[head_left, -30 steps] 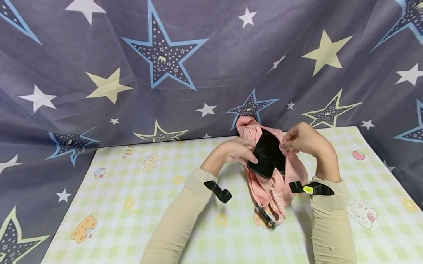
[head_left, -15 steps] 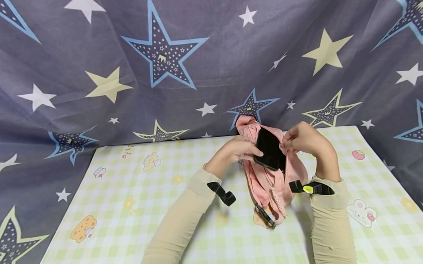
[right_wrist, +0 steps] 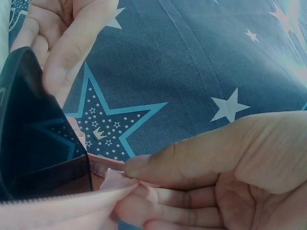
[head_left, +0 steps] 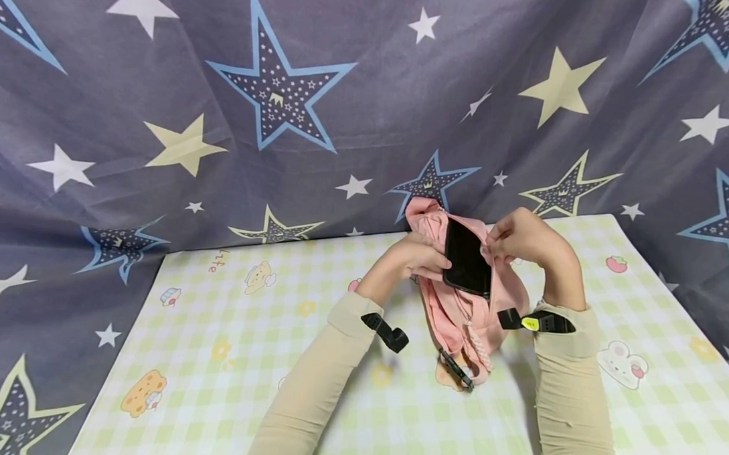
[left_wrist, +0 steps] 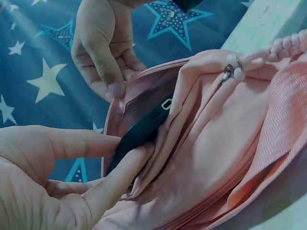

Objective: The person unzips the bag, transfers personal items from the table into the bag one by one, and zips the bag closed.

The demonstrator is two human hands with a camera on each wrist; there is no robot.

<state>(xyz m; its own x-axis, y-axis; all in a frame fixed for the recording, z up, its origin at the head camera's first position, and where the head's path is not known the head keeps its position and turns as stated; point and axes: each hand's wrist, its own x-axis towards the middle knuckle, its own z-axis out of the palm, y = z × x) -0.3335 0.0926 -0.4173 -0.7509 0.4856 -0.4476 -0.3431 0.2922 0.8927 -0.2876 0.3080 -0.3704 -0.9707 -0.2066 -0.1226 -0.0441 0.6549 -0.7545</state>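
Observation:
A black smartphone [head_left: 467, 258] sits partly inside the open mouth of a pink fabric bag [head_left: 507, 293]. My left hand [head_left: 420, 255] pinches the phone by its side edge; in the left wrist view the thumb and fingers of that hand [left_wrist: 72, 167] lie on either face of it. My right hand [head_left: 523, 240] pinches the bag's rim at the right of the opening, and in the right wrist view the pink cloth is between thumb and fingers. Down in the pocket, the phone's lower part is hidden by the bag.
A braided cord [head_left: 477, 345] and a strap with a black buckle [head_left: 456, 370] hang off the bag's near side onto the checked tablecloth [head_left: 245, 357]. A star-patterned curtain [head_left: 320, 105] rises directly behind the bag along the table's back edge.
My left hand has moved slightly right and away with the phone, which now lies deeper in the bag's opening. My right hand keeps its grip on the rim.

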